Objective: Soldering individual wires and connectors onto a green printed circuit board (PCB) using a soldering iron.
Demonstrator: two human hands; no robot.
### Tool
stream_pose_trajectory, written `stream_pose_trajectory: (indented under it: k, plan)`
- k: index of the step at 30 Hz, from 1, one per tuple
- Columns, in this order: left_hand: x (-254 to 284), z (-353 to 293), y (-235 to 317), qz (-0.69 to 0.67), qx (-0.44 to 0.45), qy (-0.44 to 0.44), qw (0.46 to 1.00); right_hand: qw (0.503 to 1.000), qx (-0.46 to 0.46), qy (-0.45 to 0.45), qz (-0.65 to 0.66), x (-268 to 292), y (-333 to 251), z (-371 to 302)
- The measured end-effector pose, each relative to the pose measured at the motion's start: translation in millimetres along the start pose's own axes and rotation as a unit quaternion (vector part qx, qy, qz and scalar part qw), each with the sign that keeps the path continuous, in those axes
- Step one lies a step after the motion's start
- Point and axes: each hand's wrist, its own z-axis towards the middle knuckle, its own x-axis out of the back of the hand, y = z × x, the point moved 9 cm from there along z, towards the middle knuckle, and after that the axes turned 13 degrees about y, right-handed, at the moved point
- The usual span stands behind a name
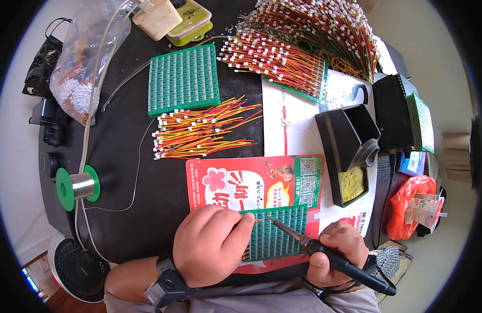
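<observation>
My right hand (341, 254) grips a black soldering iron (332, 254) around its handle, and its metal tip points down onto the upper part of a green circuit board (278, 235). My left hand (212, 242) is closed in a pinch at the board's left side. A short bit of thin wire (258, 220) shows at its fingertips, over the board; the rest is hidden by the hand. More wires peek out below the hand at the board's lower left. The board lies on a red printed sheet (199, 180), with rows of small pads facing up.
Loose red and yellow wires with white connectors (199, 130) lie beyond the sheet, beside a stack of green boards (183, 78). Wired boards (282, 57) are at the back. A black iron stand (348, 135) with yellow sponge (353, 183) stands right; a solder spool (82, 186) left.
</observation>
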Motion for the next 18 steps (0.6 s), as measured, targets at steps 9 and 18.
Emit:
stream_pose_trajectory:
  k: [9,18]
  plan:
    - [4,-3,-4,-0.008,0.041,-0.005,0.999,0.999,0.017,-0.041,0.013,-12,-1,1]
    - [2,-1,-8,-0.013,0.059,-0.014,0.998,0.999,0.005,-0.051,0.017,-15,2,1]
